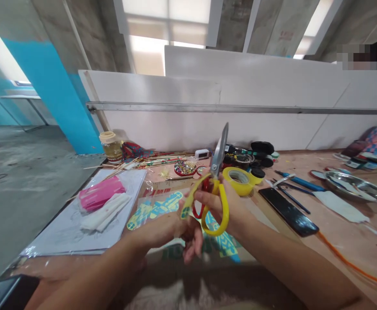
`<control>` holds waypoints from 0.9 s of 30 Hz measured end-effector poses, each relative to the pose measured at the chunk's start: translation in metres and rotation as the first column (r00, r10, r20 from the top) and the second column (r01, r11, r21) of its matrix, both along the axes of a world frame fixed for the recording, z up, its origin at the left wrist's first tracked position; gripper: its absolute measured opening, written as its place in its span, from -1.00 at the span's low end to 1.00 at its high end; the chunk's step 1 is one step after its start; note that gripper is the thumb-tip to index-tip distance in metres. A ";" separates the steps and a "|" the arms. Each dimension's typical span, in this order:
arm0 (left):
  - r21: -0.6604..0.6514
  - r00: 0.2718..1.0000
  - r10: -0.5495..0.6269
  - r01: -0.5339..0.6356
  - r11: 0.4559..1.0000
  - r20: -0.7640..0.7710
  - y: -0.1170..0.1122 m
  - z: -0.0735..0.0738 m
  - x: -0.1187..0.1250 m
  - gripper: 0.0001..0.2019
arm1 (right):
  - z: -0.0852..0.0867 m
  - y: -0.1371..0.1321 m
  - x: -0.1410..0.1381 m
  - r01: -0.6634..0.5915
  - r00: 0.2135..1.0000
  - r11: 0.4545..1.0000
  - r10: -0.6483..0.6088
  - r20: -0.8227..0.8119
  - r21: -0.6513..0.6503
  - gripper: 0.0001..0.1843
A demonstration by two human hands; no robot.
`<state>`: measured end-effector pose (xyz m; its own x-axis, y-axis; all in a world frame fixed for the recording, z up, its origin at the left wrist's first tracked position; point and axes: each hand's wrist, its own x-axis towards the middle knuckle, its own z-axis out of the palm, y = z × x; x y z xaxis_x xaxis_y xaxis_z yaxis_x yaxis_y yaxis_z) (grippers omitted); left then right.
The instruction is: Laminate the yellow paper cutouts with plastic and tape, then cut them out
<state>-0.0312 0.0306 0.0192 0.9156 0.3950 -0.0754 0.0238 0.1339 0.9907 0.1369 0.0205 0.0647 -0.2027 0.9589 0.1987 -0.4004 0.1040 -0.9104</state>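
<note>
My right hand (229, 204) is closed on a pair of scissors (219, 157) with yellow handles and red inner loops, blades pointing up. A narrow yellow strip with a green pattern (188, 202) runs between my hands. Its lower end is at the thumb side of my left hand (178, 228), which appears to pinch it. The other fingers of that hand curl loosely downward. Under both hands, yellow-and-blue patterned cutouts (159, 207) lie on a cardboard sheet (256, 215). My wrists partly cover them.
To the left, a pink packet (102, 193) and white tissue (106, 212) rest on papers (56, 228). Behind are a jar (110, 148), sticks and a sequin dish (185, 168). Yellow tape (239, 181), a phone (287, 211) and a metal dish (358, 186) are at right.
</note>
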 end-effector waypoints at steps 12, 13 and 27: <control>0.696 0.692 0.720 -0.542 0.471 0.053 -0.023 0.066 -0.016 -0.75 | 0.017 0.003 0.017 0.087 0.956 0.920 -0.185 0.227 0.383 -0.55; 0.724 0.675 0.734 -0.541 0.427 0.073 -0.027 0.067 -0.014 -0.80 | 0.016 0.001 0.016 0.075 0.955 0.920 -0.177 0.238 0.384 -0.56; 0.689 0.612 0.789 -0.594 0.415 0.052 -0.043 0.077 -0.021 -0.73 | 0.027 0.014 0.042 -0.183 0.975 0.949 0.142 0.171 0.256 -0.17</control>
<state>-0.0523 -0.0124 0.0964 0.2860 0.9209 0.2649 0.4523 -0.3734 0.8099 0.1788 0.0344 0.0912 -0.3982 0.8257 0.3995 -0.2945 0.2974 -0.9082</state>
